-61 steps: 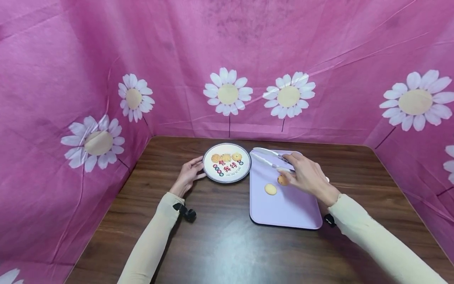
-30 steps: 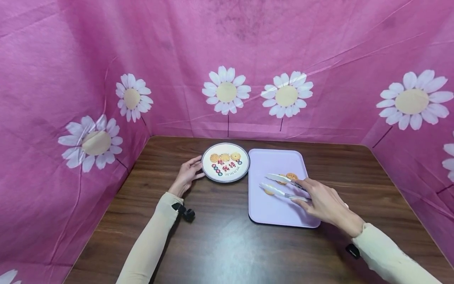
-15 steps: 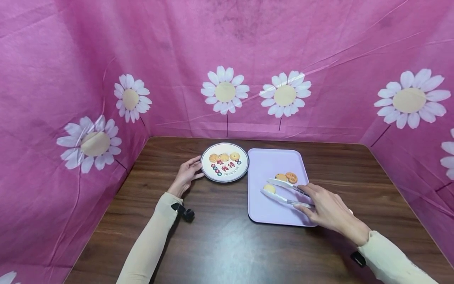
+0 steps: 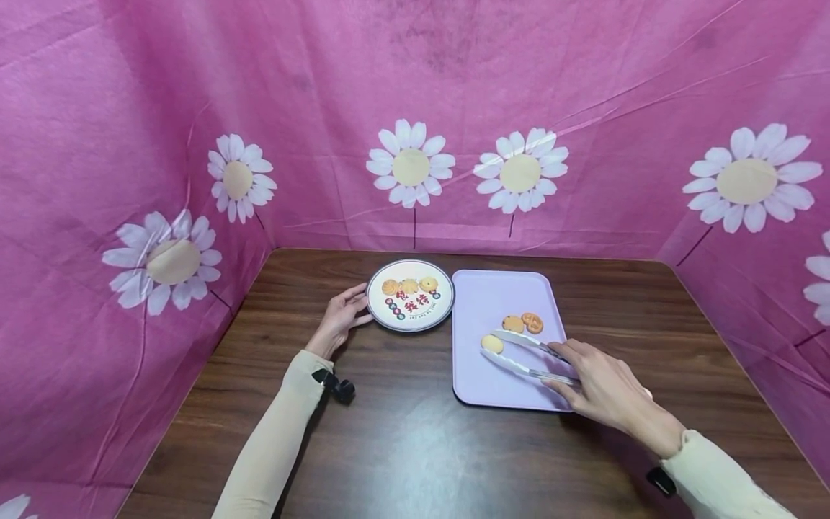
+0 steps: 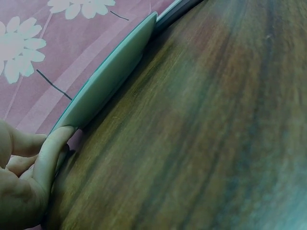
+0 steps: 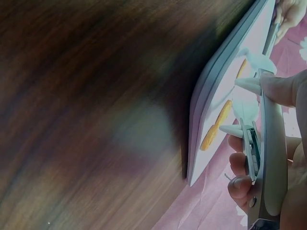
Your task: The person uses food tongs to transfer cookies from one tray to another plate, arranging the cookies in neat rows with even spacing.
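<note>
My right hand (image 4: 606, 386) holds a pair of metal tongs (image 4: 534, 373) with pale tips, its thumb on one arm and its fingers on the other. The tong tips are spread, one on either side of a pale round cookie (image 4: 492, 344) on the lilac tray (image 4: 473, 386). Just beyond them lie a darker round cookie (image 4: 513, 324) and a pretzel-shaped cookie (image 4: 532, 322). My left hand (image 4: 340, 317) touches the left rim of a white plate (image 4: 421, 323) with extended fingers and thumb. The left wrist view shows the plate (image 5: 112, 72) edge-on at these fingertips.
Three cookies (image 4: 409, 286) sit in a row on the printed plate, which stands close against the tray's left side. The brown wooden table (image 4: 402, 447) extends around both. A pink cloth with daisies (image 4: 324, 144) hangs behind and at the sides.
My right hand has come back from the tray's far left corner toward its near right, bringing the spread tongs down around the pale cookie. The left hand stays at the plate.
</note>
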`<state>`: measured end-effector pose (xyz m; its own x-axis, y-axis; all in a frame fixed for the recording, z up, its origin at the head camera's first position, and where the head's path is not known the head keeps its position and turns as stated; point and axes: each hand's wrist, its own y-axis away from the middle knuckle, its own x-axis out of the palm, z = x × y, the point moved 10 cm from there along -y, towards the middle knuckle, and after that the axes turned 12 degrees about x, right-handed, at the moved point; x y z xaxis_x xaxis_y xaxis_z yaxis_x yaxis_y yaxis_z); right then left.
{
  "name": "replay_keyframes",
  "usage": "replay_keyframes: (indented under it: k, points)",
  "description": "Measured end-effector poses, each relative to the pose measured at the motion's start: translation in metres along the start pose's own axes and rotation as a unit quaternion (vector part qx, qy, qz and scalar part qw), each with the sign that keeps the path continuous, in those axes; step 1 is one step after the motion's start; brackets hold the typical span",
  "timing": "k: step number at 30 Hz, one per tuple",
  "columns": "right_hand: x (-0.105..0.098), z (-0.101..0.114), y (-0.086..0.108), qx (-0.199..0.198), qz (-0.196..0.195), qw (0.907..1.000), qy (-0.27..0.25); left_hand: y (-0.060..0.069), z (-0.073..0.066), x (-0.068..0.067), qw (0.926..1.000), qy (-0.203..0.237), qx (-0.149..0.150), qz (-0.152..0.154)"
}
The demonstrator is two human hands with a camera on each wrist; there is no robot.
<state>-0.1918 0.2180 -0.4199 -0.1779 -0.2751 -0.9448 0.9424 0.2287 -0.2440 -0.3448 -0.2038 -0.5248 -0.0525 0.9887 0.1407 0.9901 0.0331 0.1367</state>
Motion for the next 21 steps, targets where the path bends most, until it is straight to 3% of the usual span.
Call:
replay_keyframes:
  k: [21]
  points:
    - [-0.0009, 0.0023, 0.0039, -0.012, -0.01, 0.9999, 0.006, 0.0013, -0.0013, 0.0009, 1.0, -0.002, -0.002, 0.004]
